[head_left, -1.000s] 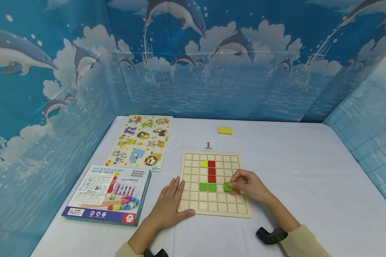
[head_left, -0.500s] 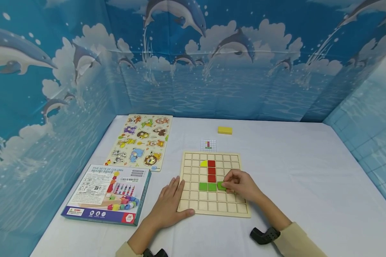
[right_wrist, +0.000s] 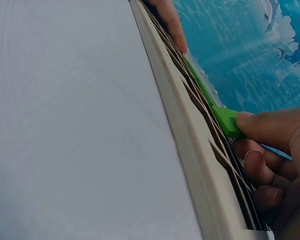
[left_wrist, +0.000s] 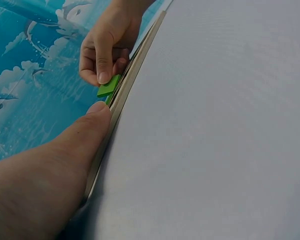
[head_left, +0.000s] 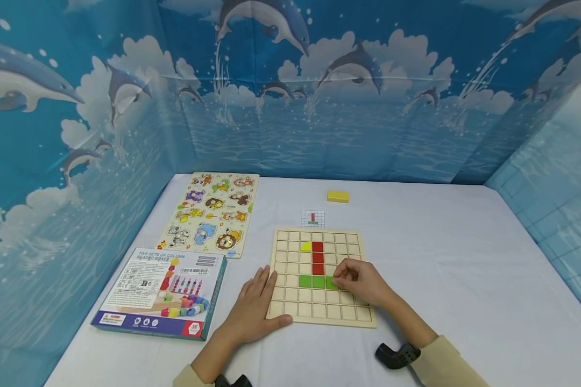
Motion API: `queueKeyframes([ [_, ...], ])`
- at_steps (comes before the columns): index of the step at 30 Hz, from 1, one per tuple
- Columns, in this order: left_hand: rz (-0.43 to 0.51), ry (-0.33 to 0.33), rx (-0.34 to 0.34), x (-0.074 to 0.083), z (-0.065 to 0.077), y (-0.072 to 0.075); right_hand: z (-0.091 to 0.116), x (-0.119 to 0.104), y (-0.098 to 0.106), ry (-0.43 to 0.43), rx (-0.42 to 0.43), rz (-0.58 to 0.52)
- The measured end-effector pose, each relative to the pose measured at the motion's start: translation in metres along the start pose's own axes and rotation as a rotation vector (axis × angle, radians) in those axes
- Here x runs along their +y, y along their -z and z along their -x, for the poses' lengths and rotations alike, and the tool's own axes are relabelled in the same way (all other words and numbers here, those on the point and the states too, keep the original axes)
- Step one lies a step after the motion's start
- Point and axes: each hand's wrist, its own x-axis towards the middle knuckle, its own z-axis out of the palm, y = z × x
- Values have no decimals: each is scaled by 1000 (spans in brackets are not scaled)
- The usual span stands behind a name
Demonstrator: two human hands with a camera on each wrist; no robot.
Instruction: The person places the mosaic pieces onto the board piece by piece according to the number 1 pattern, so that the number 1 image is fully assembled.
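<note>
My right hand (head_left: 361, 280) pinches a green square tile (right_wrist: 226, 121) between thumb and fingers. In the right wrist view this tile sits tilted, partly raised above the grid of a wooden board (head_left: 326, 311). To its left, two green tiles (head_left: 312, 281) lie side by side in one row. Above them runs a column of red tiles (head_left: 317, 257), with a yellow piece (head_left: 306, 246) having a rounded corner left of its top. My left hand (head_left: 254, 309) rests at the board's left edge, fingers extended, thumb on the near left corner.
Behind the board lies a small printed grid card (head_left: 313, 219), and beyond it a yellow block (head_left: 338, 196). At left are an animal puzzle board (head_left: 213, 215) and a bead-set box (head_left: 160, 293). A dolphin-print curtain (head_left: 290, 134) borders the white table.
My right hand has moved left across the board, bringing the green tile up beside the two green ones. My left hand stays in place.
</note>
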Motion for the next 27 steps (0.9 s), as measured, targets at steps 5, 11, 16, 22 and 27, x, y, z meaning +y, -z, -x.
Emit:
queueKeyframes([
  [5, 0, 3, -2, 0, 0, 0, 0, 1, -1, 21, 2, 13],
  [11, 11, 3, 2, 1, 1, 1, -1, 1, -1, 39, -7, 27],
  [16, 12, 4, 2, 1, 1, 2, -2, 2, -1, 46, -10, 41],
  [22, 14, 7, -1, 1, 1, 2, -1, 2, -2, 47, -11, 97],
  [27, 12, 4, 1, -1, 1, 0, -1, 1, -3, 44, -10, 129],
])
